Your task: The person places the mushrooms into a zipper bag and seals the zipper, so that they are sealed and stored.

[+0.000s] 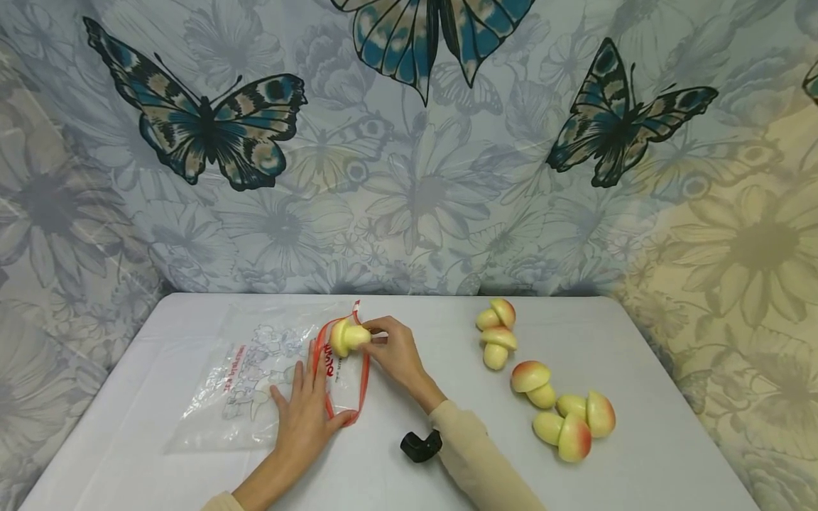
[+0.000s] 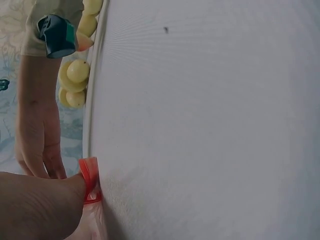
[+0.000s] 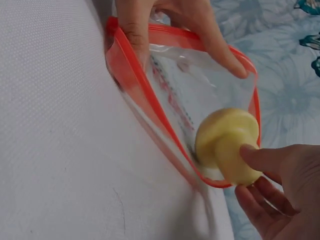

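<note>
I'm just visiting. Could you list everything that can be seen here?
Loose mushrooms: 5, pale yellow with reddish patches, on the table's right side
Held mushroom: 1, yellow, at the bag's mouth
Zip bag: 1, clear with red edging and print, on the table's left side
Table: 1, white, underneath
Backdrop: 1, blue-grey, yellowish at right, with butterflies and flowers, behind the table
Wrist device: 1, black, by the right sleeve
Sleeves: 2, beige, bottom edge
Left hand: 1, bare, on the bag
Right hand: 1, bare, pinching the held mushroom

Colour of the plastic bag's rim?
Orange-red: the bag's rim shows best in the right wrist view.
</note>
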Demonstrator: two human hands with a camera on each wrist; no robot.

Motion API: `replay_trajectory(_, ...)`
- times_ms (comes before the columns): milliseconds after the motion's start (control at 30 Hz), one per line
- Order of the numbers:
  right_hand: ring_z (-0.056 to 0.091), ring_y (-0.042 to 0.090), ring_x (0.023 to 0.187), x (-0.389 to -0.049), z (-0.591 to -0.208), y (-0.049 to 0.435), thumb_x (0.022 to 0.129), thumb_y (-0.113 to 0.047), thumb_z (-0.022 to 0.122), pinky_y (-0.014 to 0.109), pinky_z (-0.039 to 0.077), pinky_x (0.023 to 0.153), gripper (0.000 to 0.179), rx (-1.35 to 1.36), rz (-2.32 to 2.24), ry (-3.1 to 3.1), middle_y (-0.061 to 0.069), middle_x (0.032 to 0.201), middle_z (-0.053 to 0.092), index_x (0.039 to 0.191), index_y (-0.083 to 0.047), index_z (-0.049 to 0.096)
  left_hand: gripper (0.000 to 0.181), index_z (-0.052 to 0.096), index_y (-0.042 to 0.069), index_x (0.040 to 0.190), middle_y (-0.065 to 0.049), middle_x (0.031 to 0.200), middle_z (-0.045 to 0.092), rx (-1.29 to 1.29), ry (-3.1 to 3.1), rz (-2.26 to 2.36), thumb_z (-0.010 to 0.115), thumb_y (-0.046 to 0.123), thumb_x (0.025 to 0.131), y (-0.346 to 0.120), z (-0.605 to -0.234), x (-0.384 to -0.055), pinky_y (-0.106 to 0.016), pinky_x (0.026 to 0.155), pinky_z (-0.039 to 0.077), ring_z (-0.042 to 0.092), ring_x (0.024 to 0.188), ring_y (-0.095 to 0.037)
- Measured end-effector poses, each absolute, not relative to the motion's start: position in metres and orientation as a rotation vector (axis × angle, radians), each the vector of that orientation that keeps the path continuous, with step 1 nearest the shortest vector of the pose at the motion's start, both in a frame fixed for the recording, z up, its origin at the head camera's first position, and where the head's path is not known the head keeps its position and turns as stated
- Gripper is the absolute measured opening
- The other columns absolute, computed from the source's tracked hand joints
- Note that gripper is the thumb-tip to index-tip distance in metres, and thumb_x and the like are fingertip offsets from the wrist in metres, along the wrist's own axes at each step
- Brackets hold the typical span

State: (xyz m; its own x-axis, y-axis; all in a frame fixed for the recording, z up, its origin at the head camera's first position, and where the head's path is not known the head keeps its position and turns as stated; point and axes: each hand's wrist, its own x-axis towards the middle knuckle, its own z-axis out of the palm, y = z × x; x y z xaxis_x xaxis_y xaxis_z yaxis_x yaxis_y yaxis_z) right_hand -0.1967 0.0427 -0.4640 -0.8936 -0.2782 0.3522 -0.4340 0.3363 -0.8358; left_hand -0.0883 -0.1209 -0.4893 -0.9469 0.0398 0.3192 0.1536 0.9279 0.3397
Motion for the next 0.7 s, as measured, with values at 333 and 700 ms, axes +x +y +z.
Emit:
replay_trajectory(333, 0.067, 0.034, 0.099, -0.197, -0.476, 0.033, 0.076, 0.006, 0.079, 0.030, 0.057, 0.081, 0.029, 0.615, 1.799, -2.296, 0.019, 0.102, 0.067, 0.103, 0.007, 0.071, 0.116, 0.025, 0.000, 0.152, -0.015, 0.162, 0.018, -0.142, -2.773, -0.542, 0.089, 0.041, 0.064, -0.121, -0.490, -0.088, -0.084, 0.092, 0.021, 0.034, 0.136, -0.049)
replay_trajectory(700, 0.070, 0.029, 0.093, -0.193, -0.478, 0.022, 0.078, 0.006, 0.077, 0.025, 0.056, 0.080, 0.021, 0.608, 1.775, -2.217, 0.017, 0.098, 0.069, 0.098, 0.007, 0.072, 0.115, 0.027, -0.001, 0.152, -0.018, 0.159, 0.024, -0.161, -2.780, -0.510, 0.088, 0.041, 0.064, -0.121, -0.488, -0.089, -0.082, 0.095, 0.021, 0.029, 0.139, -0.047)
